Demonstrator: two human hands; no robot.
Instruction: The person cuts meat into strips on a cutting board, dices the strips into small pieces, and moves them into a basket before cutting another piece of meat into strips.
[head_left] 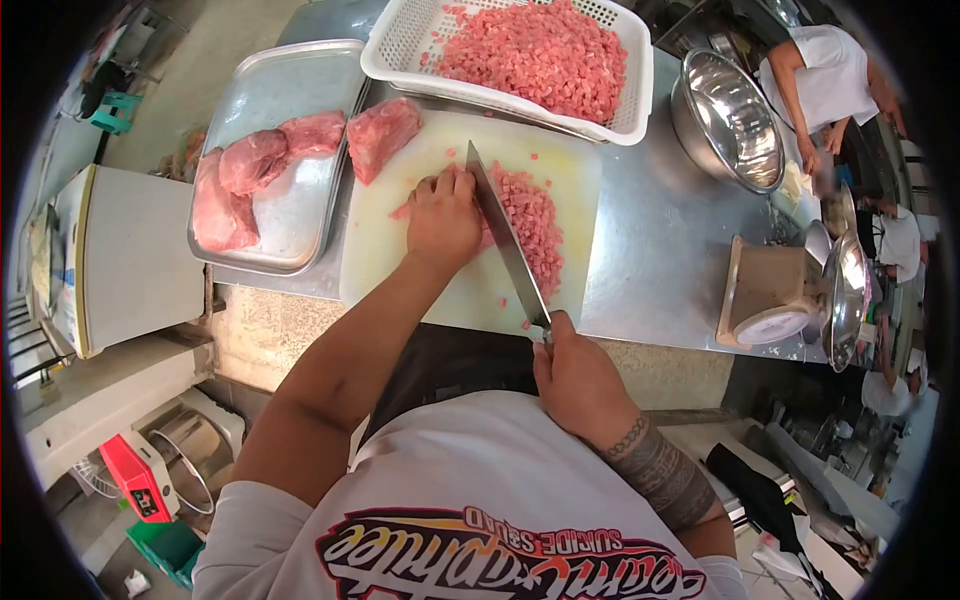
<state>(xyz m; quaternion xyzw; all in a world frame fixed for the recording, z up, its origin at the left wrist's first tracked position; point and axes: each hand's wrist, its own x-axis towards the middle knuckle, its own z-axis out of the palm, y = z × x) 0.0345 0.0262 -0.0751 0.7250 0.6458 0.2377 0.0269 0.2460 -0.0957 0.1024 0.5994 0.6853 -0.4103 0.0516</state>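
My right hand (582,380) is closed around the handle of a large kitchen knife (508,238), its long blade slanting up and left across the cutting board (385,265). Curled fingers of my left hand (445,220) press down on raw meat (401,212) just left of the blade; most of that meat is hidden under the hand. Against the blade's right side lies a heap of diced meat (538,235), with a few loose cubes scattered around it. A larger chunk of meat (383,135) rests at the board's upper left corner.
Left of the board, a metal tray (305,215) holds several big meat pieces (222,215). A white perforated basket (400,50) of diced meat stands behind the board. To the right are a steel bowl (730,120) and a weighing scale (770,290). Another person (825,75) works at far right.
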